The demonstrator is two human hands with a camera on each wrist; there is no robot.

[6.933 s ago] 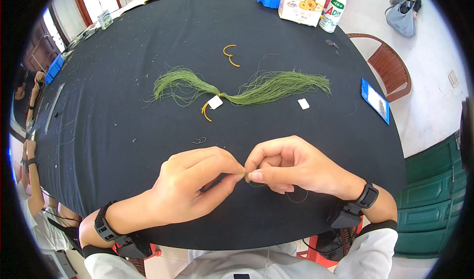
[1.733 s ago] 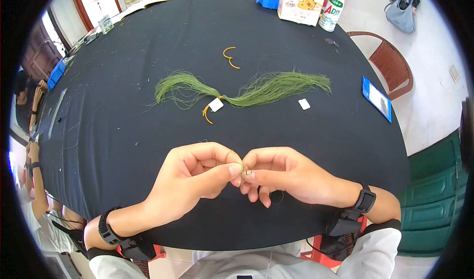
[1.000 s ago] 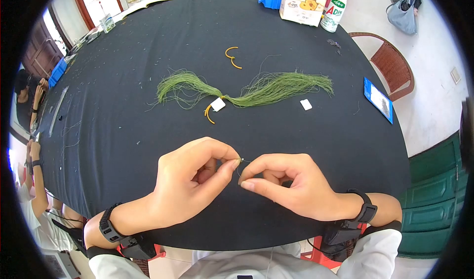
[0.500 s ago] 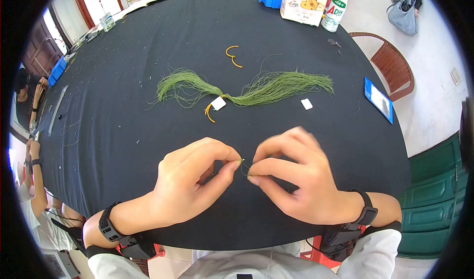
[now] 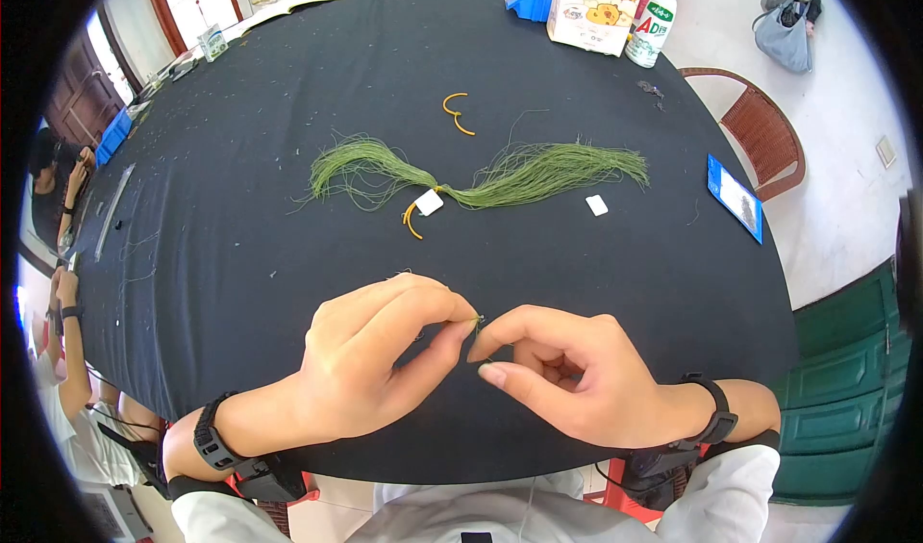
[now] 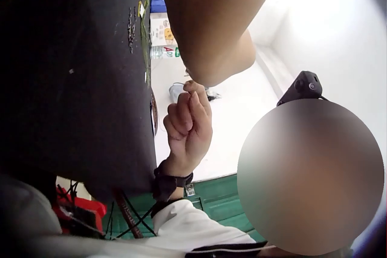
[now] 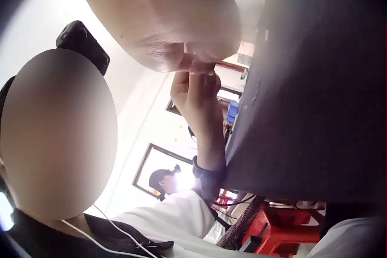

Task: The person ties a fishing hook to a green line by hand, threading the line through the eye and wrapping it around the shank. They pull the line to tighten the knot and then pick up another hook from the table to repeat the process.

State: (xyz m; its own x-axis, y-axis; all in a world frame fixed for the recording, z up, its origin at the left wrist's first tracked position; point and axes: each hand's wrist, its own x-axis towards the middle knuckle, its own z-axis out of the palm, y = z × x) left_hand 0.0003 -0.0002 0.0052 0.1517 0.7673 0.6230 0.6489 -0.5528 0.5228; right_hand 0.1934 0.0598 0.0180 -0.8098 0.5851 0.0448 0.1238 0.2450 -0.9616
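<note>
My left hand (image 5: 385,355) pinches a small fish hook (image 5: 480,320) between thumb and forefinger; most of the hook is hidden by the fingertips. A thin green line (image 5: 477,331) runs down from it to my right hand (image 5: 582,375), whose thumb and curled forefinger hold the line just to the right. Beyond the hands lies a long bundle of green line (image 5: 558,173), tied at its middle beside a white tag (image 5: 429,202). In the left wrist view, several dark hooks (image 6: 131,31) lie on the table. Both wrist views show the hands close together, with the held parts hidden.
Yellow curved pieces (image 5: 459,115) lie behind and in front of the bundle. A white square (image 5: 597,204) and a blue packet (image 5: 735,199) are to the right. A blue bin (image 5: 529,0), carton (image 5: 591,9) and bottle (image 5: 653,25) stand at the back; other people sit at left.
The hands, pressed together earlier, have parted slightly, with line between them. My right hand's raised, blurred fingers have come back down and curled near the left fingertips. The bundle stays put.
</note>
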